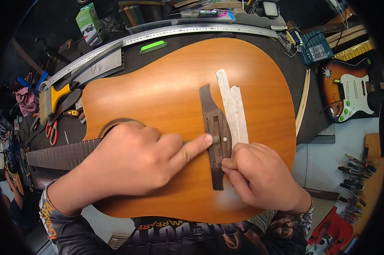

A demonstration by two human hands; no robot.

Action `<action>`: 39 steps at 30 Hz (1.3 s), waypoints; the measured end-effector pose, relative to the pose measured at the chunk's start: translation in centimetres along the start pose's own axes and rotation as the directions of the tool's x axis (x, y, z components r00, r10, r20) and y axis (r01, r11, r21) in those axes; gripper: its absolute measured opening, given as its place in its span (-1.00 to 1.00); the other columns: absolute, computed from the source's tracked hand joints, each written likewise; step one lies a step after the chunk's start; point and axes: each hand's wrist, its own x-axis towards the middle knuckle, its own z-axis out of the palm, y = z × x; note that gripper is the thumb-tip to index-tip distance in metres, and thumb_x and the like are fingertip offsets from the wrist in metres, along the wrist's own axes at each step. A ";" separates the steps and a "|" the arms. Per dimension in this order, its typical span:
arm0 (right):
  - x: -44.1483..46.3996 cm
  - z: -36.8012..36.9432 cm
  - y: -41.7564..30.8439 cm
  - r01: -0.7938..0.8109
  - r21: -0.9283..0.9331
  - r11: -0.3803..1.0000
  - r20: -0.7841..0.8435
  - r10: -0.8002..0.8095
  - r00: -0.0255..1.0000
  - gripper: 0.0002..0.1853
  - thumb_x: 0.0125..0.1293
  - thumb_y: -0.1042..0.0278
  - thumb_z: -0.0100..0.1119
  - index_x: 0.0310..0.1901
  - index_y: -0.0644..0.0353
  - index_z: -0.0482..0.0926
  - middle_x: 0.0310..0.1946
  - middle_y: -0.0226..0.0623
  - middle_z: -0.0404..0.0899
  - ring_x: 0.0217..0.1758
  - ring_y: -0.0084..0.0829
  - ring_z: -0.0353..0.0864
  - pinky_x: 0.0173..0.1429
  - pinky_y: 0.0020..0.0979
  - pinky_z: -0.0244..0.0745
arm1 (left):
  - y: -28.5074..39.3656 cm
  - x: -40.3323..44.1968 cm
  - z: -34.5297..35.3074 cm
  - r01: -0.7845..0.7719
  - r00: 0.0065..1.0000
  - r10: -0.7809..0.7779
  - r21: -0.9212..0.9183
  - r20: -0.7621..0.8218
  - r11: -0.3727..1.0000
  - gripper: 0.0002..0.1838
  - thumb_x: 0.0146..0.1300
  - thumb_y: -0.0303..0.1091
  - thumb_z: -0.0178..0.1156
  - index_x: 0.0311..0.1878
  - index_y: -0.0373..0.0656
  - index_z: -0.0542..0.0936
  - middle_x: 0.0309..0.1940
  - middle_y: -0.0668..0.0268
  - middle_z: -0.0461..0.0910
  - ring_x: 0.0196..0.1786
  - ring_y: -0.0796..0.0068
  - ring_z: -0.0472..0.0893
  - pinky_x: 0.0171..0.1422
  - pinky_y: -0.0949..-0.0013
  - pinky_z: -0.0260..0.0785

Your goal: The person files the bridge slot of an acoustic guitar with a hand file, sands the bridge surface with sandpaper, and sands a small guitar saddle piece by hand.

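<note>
An orange-brown acoustic guitar (175,76) lies on its back in front of me, its dark fretboard (60,154) pointing left. My left hand (141,157) reaches over the soundhole with the index finger stretched out and the other fingers curled. Under that finger a thin greyish strip-like tool (216,139) shows its tip on the wooden bridge (224,127); most of it is hidden. My right hand (260,174) is closed at the bridge's lower right edge, thumb and finger pinched; what they grip is hidden. Strips of masking tape (232,106) run beside the bridge.
A long steel ruler (170,32) and a green-handled tool (153,46) lie behind the guitar. At left are a yellow-handled brush (58,97) and red-handled pliers (51,131). A sunburst electric guitar (349,91) lies at right, above a rack of small tools (355,182).
</note>
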 end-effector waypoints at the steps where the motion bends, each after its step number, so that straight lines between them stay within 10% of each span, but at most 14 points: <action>1: 0.0 0.0 0.0 0.004 0.000 1.000 -0.006 -0.004 1.000 -0.76 0.38 0.61 0.43 -0.03 0.22 0.56 -0.24 -0.10 0.63 -0.18 0.08 0.71 -0.05 0.02 0.61 | 0.1 -0.1 0.0 0.001 1.000 -0.001 0.004 0.001 1.000 -0.24 0.29 -0.28 0.36 0.62 -0.07 0.78 -0.43 0.50 0.50 -0.49 0.51 0.58 -0.40 0.28 0.44; 21: -0.3 0.4 0.2 0.027 0.024 0.999 -0.067 -0.025 0.997 -0.82 0.51 0.55 0.42 -0.07 0.25 0.54 -0.23 -0.05 0.66 -0.19 0.13 0.72 -0.05 0.04 0.62 | -0.7 -0.7 -1.5 0.078 0.983 -0.101 -0.152 -0.152 0.985 -0.14 0.12 -0.36 0.46 0.62 -0.02 0.79 -0.48 0.45 0.48 -0.54 0.40 0.53 -0.41 0.21 0.38; 31: -0.2 0.2 0.3 0.018 0.043 0.999 -0.066 -0.015 0.998 -0.81 0.54 0.52 0.45 -0.06 0.25 0.55 -0.26 -0.04 0.67 -0.19 0.13 0.75 -0.07 0.04 0.64 | -2.4 -8.0 -5.9 0.237 0.915 -0.106 0.306 -0.389 0.922 -0.25 0.15 -0.50 0.52 0.51 -0.13 0.85 -0.48 0.41 0.39 -0.51 0.40 0.45 -0.42 0.27 0.23; 39: 0.2 0.2 -1.0 -0.015 -0.033 0.999 -0.077 0.012 0.997 -0.58 0.58 0.51 0.41 0.40 0.25 0.64 -0.16 0.01 0.82 -0.11 0.11 0.86 0.00 0.05 0.74 | -5.6 -18.5 -8.5 0.390 0.864 -0.134 0.477 -0.485 0.788 -0.32 0.41 -0.69 0.44 0.63 -0.44 0.68 -0.13 0.06 0.78 -0.23 0.20 0.71 -0.09 0.15 0.61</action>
